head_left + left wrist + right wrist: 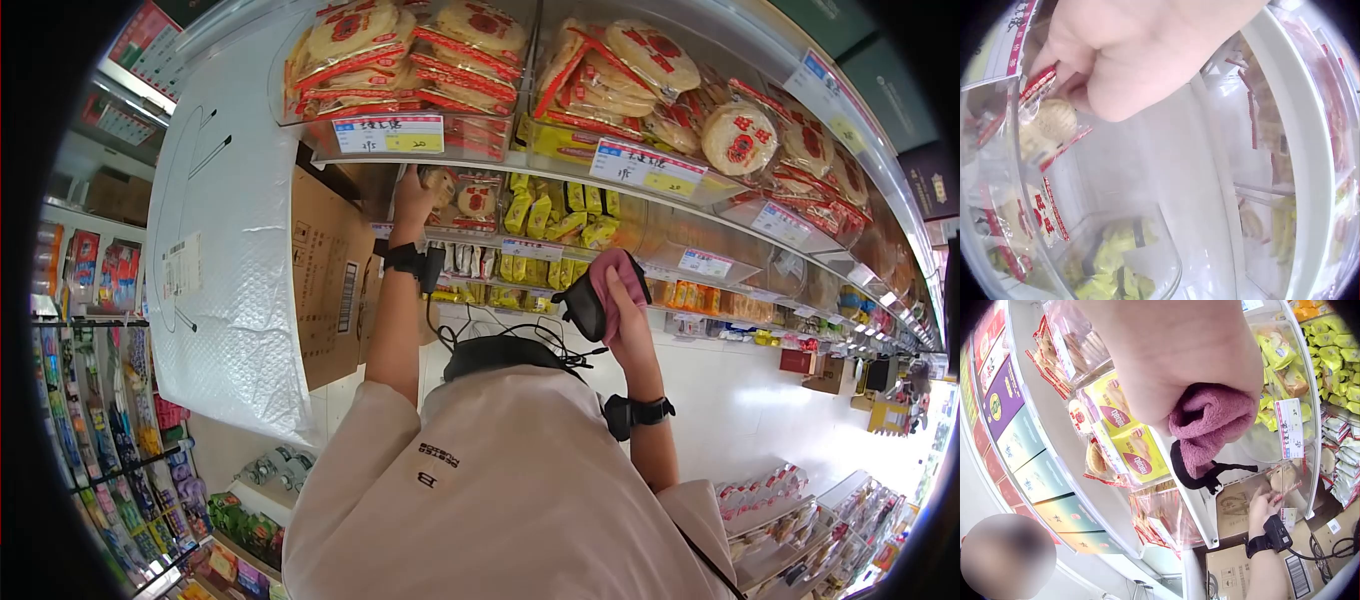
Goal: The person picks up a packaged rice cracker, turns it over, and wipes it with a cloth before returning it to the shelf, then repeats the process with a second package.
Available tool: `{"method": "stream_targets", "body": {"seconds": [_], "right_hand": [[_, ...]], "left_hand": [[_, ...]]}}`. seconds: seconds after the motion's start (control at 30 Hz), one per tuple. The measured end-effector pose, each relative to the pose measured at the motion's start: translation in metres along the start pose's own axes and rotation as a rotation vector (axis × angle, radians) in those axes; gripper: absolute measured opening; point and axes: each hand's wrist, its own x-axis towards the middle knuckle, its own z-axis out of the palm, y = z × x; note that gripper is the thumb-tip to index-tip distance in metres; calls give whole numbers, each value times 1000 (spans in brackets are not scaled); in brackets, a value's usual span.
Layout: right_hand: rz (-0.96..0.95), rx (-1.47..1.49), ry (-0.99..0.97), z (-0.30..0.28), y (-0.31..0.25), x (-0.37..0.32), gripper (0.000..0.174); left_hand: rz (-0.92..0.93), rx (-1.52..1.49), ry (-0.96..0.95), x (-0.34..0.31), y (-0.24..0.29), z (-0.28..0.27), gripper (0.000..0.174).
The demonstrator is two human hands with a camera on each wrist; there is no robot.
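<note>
My left hand [410, 208] reaches under the upper shelf into a clear bin. In the left wrist view its thumb and fingers pinch the red edge of a clear packet of rice crackers [1054, 125], which stands tilted inside the bin wall. Another rice cracker packet [1044, 212] lies beside it, its red lettering showing. My right hand [628, 318] is held out in front of the shelves, gripping a folded mauve cloth [1213, 422] with black edging. A loose black strap [1235, 467] hangs from that cloth.
Above, the shelf bins hold stacked rice cracker packets [355, 40]. Yellow snack packets [560, 210] fill the neighbouring lower bin. A cardboard box [325, 280] and a large white wrapped panel [225, 230] stand to the left. Black cables [510, 330] hang at my chest.
</note>
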Motion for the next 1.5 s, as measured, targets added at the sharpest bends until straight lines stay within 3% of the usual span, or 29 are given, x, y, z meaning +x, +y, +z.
{"method": "stream_targets", "body": {"seconds": [0.1,0.3,0.33,0.43,0.47,0.57,0.77,0.87,1.07,1.17,1.2,1.27,1.33,1.4,1.43,1.47,1.5], "right_hand": [[29,-11,-34,4,0,4,32],[30,25,-75,12,1,8,32],[31,20,-76,12,1,8,30],[44,10,-76,14,-1,6,31],[48,17,-68,13,-2,5,31],[41,17,-57,7,-3,7,33],[4,11,-44,-15,-5,4,35],[-12,-31,-2,-18,-10,1,33],[27,-369,77,-14,-15,3,22],[-123,-403,72,3,-9,11,24],[-89,-469,117,21,-17,3,35],[-67,-520,-5,29,-8,12,38],[-383,-628,-86,46,10,23,42],[-863,-872,-253,66,17,30,55],[-1007,-1037,-406,78,9,28,65],[-1064,-1111,-341,95,7,17,68],[-1055,-1107,-359,94,7,19,66]], "left_hand": [[-60,-177,-46,-10,11,-14,51],[63,14,-223,-7,-2,5,46],[-14,50,-184,-8,0,10,55],[-17,69,-210,0,11,19,71],[-102,139,-299,3,17,24,76],[-9,215,-230,-12,38,32,65],[79,314,-366,-12,46,43,41],[26,-70,-247,-12,46,27,37],[30,-630,-201,-71,112,-42,36],[-64,-684,-223,-99,149,-64,37],[-164,-729,-318,-106,155,-70,44],[-186,-769,-333,-119,165,-69,44],[-177,-842,-433,-126,169,-56,49],[-314,-1107,-498,-137,183,-40,54],[-382,-1238,-527,-143,198,-37,57],[-401,-1279,-442,-149,214,-39,65],[-369,-1292,-472,-149,214,-40,67]]}}
